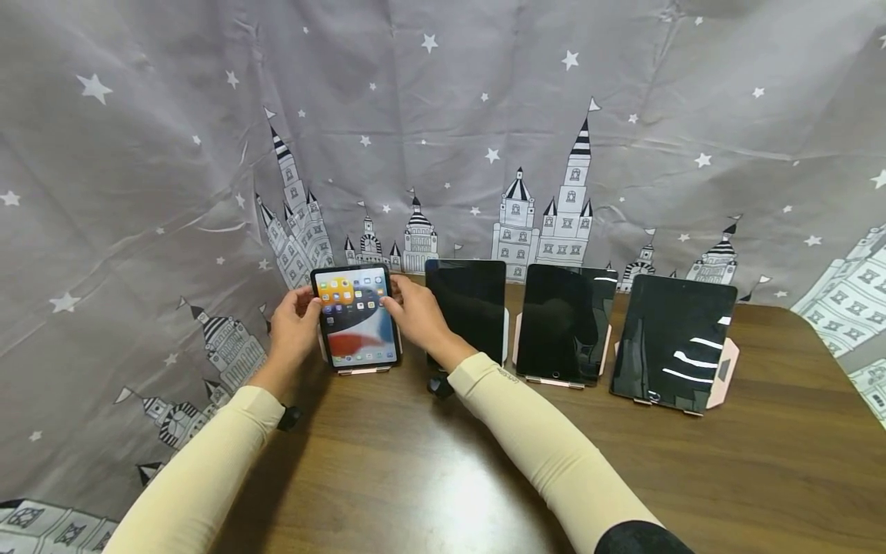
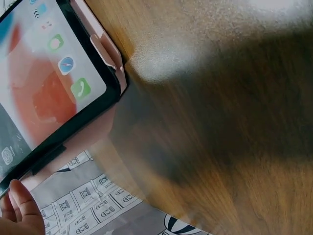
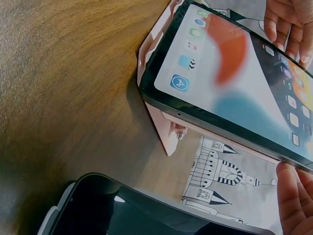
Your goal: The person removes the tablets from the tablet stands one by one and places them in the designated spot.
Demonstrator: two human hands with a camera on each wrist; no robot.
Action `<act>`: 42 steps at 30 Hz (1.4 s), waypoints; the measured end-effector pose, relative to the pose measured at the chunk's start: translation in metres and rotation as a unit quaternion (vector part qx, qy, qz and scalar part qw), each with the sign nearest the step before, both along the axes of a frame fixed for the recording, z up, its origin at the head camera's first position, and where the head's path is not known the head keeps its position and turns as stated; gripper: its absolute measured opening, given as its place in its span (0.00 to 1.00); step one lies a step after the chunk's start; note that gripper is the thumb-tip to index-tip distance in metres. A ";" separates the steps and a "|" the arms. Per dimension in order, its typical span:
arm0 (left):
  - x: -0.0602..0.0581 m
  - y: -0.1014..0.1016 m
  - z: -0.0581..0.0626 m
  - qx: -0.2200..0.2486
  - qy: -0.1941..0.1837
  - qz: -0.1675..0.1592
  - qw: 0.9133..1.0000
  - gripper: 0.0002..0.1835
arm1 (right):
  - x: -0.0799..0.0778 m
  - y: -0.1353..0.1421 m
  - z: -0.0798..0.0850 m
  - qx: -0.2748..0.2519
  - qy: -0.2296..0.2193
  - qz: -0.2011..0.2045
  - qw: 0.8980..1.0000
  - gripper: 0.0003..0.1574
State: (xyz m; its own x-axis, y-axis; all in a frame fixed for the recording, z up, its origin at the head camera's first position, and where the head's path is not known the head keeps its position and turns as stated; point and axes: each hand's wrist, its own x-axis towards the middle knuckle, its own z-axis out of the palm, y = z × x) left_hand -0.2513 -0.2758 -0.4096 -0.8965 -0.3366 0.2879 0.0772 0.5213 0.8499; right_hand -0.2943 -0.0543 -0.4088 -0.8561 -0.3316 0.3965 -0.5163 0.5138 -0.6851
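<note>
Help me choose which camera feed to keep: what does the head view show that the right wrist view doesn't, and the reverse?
Only the head view shows the third tablet and fourth tablet from the left, both dark, and the cream sleeves.

Only the right wrist view shows the side edge of the lit tablet, with a small dark dot on it.

Both show the left hand and right hand at the lit tablet's edges, its pink stand, the neighbouring dark tablet, the wooden table and the castle-print curtain.

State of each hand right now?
Left hand: holding the lit tablet by its left edge.
Right hand: holding the lit tablet by its right edge.
</note>
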 end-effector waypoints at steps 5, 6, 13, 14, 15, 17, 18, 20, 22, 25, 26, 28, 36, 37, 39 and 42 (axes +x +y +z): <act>0.002 0.003 0.003 0.003 -0.003 0.005 1.000 0.18 | -0.001 0.000 0.000 -0.008 0.018 -0.008 1.000 0.23; 0.003 0.004 0.003 0.002 -0.004 0.006 1.000 0.18 | -0.001 0.000 -0.001 -0.009 0.020 -0.011 1.000 0.22; 0.004 0.003 0.003 -0.003 -0.012 0.018 1.000 0.16 | -0.002 -0.002 -0.006 -0.022 0.034 -0.026 0.999 0.18; 0.004 0.002 0.002 -0.003 -0.013 0.020 1.000 0.16 | -0.002 -0.002 -0.007 -0.026 0.036 -0.027 0.999 0.17; 0.005 0.002 0.002 -0.003 -0.014 0.021 1.000 0.16 | -0.001 -0.003 -0.008 -0.029 0.040 -0.027 0.998 0.17; 0.006 0.001 0.001 -0.004 -0.016 0.021 1.000 0.16 | 0.000 -0.004 -0.010 -0.036 0.043 -0.027 0.998 0.16; 0.006 0.000 0.000 -0.006 -0.017 0.021 1.000 0.17 | 0.000 -0.005 -0.010 -0.039 0.044 -0.027 0.998 0.15; 0.007 0.000 -0.001 -0.011 -0.021 0.022 0.999 0.16 | 0.001 -0.005 -0.011 -0.042 0.043 -0.030 0.998 0.14; 0.007 0.000 -0.001 -0.013 -0.026 0.021 0.999 0.16 | 0.002 -0.005 -0.012 -0.047 0.041 -0.031 0.998 0.13; 0.008 0.001 -0.002 -0.013 -0.033 0.025 0.999 0.16 | 0.002 -0.005 -0.013 -0.054 0.038 -0.030 0.997 0.12; 0.009 0.001 -0.002 -0.011 -0.032 0.025 0.999 0.16 | 0.002 -0.005 -0.013 -0.056 0.038 -0.029 0.997 0.12; 0.009 0.002 -0.002 -0.011 -0.032 0.026 0.999 0.16 | 0.002 -0.004 -0.013 -0.059 0.040 -0.029 0.997 0.11; 0.013 0.003 -0.001 -0.003 -0.023 0.031 0.999 0.14 | 0.004 -0.007 -0.016 -0.070 0.043 -0.032 0.996 0.08; 0.013 0.003 0.000 -0.001 -0.022 0.030 0.999 0.14 | 0.004 -0.006 -0.017 -0.074 0.048 -0.034 0.996 0.08; 0.014 0.005 0.000 0.000 -0.023 0.028 0.999 0.14 | 0.005 -0.005 -0.018 -0.084 0.056 -0.036 0.994 0.07; 0.016 0.007 0.001 0.004 -0.024 0.025 0.999 0.14 | 0.008 -0.002 -0.018 -0.093 0.057 -0.037 0.993 0.07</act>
